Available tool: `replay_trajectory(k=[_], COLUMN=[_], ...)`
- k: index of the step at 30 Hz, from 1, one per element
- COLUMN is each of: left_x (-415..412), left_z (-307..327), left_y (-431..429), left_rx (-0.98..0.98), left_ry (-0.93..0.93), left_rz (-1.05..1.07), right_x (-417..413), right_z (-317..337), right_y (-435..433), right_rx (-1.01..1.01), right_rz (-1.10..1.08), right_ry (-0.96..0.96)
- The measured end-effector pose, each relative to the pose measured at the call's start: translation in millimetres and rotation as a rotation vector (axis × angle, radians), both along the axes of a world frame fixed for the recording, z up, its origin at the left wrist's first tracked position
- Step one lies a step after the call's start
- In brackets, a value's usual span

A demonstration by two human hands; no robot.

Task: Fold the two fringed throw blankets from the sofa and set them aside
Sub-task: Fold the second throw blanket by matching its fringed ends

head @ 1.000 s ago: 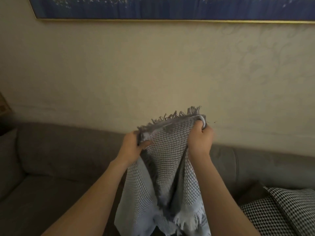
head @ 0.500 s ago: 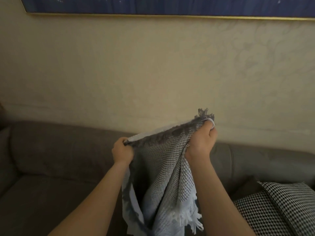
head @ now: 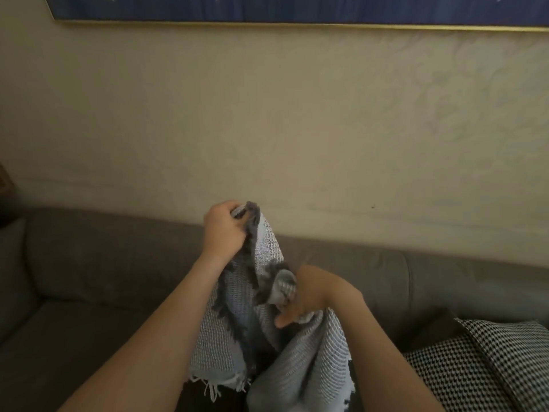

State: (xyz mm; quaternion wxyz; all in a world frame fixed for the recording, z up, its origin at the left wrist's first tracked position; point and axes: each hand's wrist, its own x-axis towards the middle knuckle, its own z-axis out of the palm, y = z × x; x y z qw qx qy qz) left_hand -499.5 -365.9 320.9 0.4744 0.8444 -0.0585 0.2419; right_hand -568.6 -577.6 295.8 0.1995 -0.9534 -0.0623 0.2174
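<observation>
1. Holding one waffle-weave throw blanket [head: 297,361] up in the air above the grey sofa [head: 104,263], bunched and hanging between the two forearms, with pale fringe [head: 212,389] dangling low
2. Gripping a dark-fringed corner [head: 252,214] high with the left hand [head: 224,233], curled tight round it
3. Clutching a gathered wad of the cloth lower down with the right hand [head: 312,295], fingers [head: 282,321] clamped on it
4. Seems to be early in the first fold: hunting along an edge for a matching corner, with nothing squared up yet (no sign of the second blanket in view)
5. Calls next, most likely, for running the right hand along the edge to the far corner, spreading both hands apart to pull the cloth flat, then bringing corner to corner
6. Worth keeping the hanging end off the houndstooth cushion [head: 490,367] at the right, and loose fringe out of the grip
</observation>
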Motion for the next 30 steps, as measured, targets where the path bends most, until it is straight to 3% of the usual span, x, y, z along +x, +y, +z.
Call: replay_trajectory(k=[2, 5, 9, 12, 14, 17, 19, 21, 23, 26, 30], left_x=[-1, -6, -7, -7, -2, 8, 8, 6, 3, 2, 0], left_z=[5, 7, -7, -11, -12, -13, -13, -13, -13, -20, -29], left_y=[1, 11, 32, 30, 31, 40, 42, 37, 30, 25, 33], left_rx=[0.026, 0.129, 0.293, 0.406, 0.419, 0.321, 0.247, 0.172, 0.106, 0.008, -0.174], left_ry=[-0.022, -0.015, 0.11, 0.108, 0.073, 0.11, 0.122, 0.131, 0.202, 0.278, 0.414], left_rz=[-0.044, -0.136, -0.22, -0.196, -0.136, -0.156, -0.202, -0.222, -0.251, -0.214, -0.238], right_x=[-1, 4, 16, 21, 26, 34, 36, 34, 35, 33, 26], right_z=[-11, -4, 31, 45, 46, 35, 25, 18, 15, 16, 12], right_y=[2, -2, -11, -3, -1, -14, -21, -17, -10, -8, -13], right_rx=[-0.159, -0.263, -0.11, -0.019, -0.016, -0.032, 0.117, 0.49, 0.797, 0.948, 1.019], right_rz=[0.033, -0.159, -0.542, -0.608, -0.488, -0.09, -0.048, -0.318, -0.759, -1.109, -1.172], right_ry=[0.021, -0.196, -0.596, -0.848, -0.757, -0.216, -0.1, -0.228, -0.455, -0.668, -0.633])
